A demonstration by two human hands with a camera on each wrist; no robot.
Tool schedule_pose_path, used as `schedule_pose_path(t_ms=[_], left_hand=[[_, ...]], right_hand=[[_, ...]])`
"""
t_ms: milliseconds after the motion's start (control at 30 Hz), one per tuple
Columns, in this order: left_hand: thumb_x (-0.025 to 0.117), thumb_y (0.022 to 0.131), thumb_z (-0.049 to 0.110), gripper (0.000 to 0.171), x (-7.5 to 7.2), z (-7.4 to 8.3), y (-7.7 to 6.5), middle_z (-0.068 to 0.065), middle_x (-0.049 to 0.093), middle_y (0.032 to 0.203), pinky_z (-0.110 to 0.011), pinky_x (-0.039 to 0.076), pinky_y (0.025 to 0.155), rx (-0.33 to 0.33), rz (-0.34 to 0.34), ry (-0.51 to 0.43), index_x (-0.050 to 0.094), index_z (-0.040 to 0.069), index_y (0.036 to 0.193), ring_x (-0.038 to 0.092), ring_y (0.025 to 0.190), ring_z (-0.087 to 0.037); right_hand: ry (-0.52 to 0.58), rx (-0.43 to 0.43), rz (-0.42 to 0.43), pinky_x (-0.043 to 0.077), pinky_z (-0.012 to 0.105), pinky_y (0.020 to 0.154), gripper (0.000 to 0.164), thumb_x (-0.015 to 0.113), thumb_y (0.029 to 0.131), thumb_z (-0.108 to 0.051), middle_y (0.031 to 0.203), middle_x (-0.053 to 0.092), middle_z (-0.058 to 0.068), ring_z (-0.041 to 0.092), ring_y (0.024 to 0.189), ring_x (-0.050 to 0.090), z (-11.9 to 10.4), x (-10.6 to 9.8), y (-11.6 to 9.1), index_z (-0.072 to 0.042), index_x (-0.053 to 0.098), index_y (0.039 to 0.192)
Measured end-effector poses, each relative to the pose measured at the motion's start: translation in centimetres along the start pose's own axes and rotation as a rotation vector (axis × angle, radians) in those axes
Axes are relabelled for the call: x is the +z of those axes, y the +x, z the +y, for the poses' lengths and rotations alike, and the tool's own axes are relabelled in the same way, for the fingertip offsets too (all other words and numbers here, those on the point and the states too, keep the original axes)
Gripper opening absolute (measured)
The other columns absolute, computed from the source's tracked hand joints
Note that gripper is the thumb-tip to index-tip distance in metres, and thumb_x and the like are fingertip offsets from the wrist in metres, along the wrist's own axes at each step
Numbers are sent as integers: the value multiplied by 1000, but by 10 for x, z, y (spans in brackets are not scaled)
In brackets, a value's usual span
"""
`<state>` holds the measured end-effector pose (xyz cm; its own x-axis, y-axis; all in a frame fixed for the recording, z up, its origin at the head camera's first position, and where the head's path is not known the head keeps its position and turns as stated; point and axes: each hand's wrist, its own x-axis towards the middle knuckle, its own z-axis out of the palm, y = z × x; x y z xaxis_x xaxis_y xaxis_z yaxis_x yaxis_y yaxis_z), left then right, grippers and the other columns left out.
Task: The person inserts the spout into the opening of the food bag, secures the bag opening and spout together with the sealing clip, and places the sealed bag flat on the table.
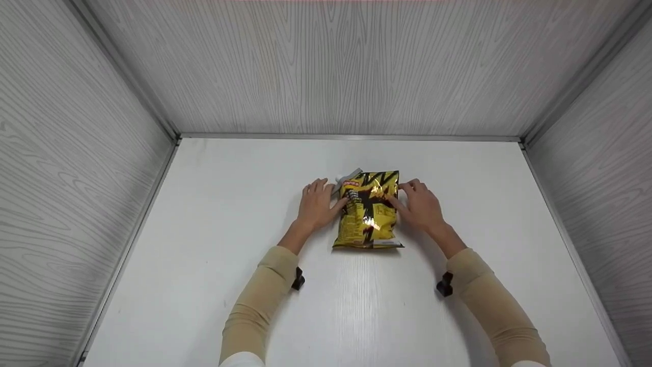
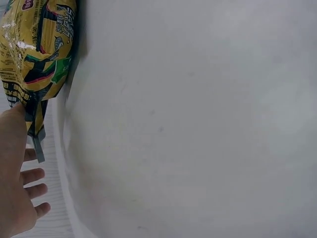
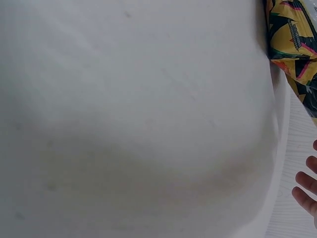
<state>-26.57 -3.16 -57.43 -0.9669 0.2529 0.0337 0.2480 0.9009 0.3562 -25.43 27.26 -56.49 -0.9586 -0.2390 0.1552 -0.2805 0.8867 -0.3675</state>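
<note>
A shiny yellow-and-black snack bag (image 1: 369,219) lies on the white table between the two hands. A grey strip that looks like a bag clip (image 1: 355,174) slants across its upper left corner, partly hidden by the bag. My left hand (image 1: 317,206) pinches the bag's left side, thumb on the front, index finger by the strip's lower end; in the left wrist view the other fingers (image 2: 35,191) are spread. At the upper right edge, my right hand (image 1: 423,206) holds the bag, thumb on its front. Its other fingers (image 3: 308,182) extend apart from the bag.
The white table (image 1: 229,204) is enclosed by grey wood-grain panels at the back (image 1: 326,71), left (image 1: 61,178) and right (image 1: 606,153). A small black device (image 1: 298,279) sits on the left wrist, and another black device (image 1: 444,284) on the right.
</note>
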Motion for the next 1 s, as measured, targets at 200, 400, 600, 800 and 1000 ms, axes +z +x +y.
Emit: schedule_pose_path(t_ms=[200, 400, 600, 800, 1000], left_hand=[[44, 105, 66, 78, -3, 0, -4, -17, 36, 171, -54, 21, 133, 0, -32, -8, 45, 8, 158, 29, 162, -36], [43, 105, 67, 82, -7, -1, -10, -18, 30, 173, -54, 19, 134, 24, -53, -1, 40, 8, 162, 24, 164, -36], [44, 104, 69, 85, -12, -1, -14, -18, 29, 174, -54, 21, 133, 50, -46, -14, 38, 8, 163, 23, 164, -37], [45, 102, 71, 88, -17, -3, -18, -17, 27, 175, -54, 21, 133, 56, -49, -13, 34, 10, 165, 22, 165, -36], [46, 100, 74, 93, -17, -8, -24, -16, 24, 176, -55, 20, 133, 72, -58, -9, 30, 11, 167, 19, 166, -35]], right_hand=[[2, 4, -8, 55, 56, 95, 66, 53, 105, -59, 133, 61, 23, 41, 116, 63, 0, -3, -2, -5, 62, 141], [-21, -25, 3, 56, 57, 92, 65, 56, 105, -56, 133, 62, 25, 43, 114, 64, 1, -4, -5, -5, 60, 143], [1, -22, -16, 54, 57, 95, 67, 55, 104, -59, 138, 59, 24, 43, 120, 62, 1, -9, -8, -7, 57, 148], [25, -19, -17, 51, 59, 101, 72, 57, 103, -61, 144, 57, 23, 44, 128, 59, 0, -17, -12, -7, 54, 150], [16, -31, -20, 47, 62, 109, 79, 60, 100, -62, 153, 52, 21, 45, 137, 54, 3, -23, -18, -9, 45, 157]])
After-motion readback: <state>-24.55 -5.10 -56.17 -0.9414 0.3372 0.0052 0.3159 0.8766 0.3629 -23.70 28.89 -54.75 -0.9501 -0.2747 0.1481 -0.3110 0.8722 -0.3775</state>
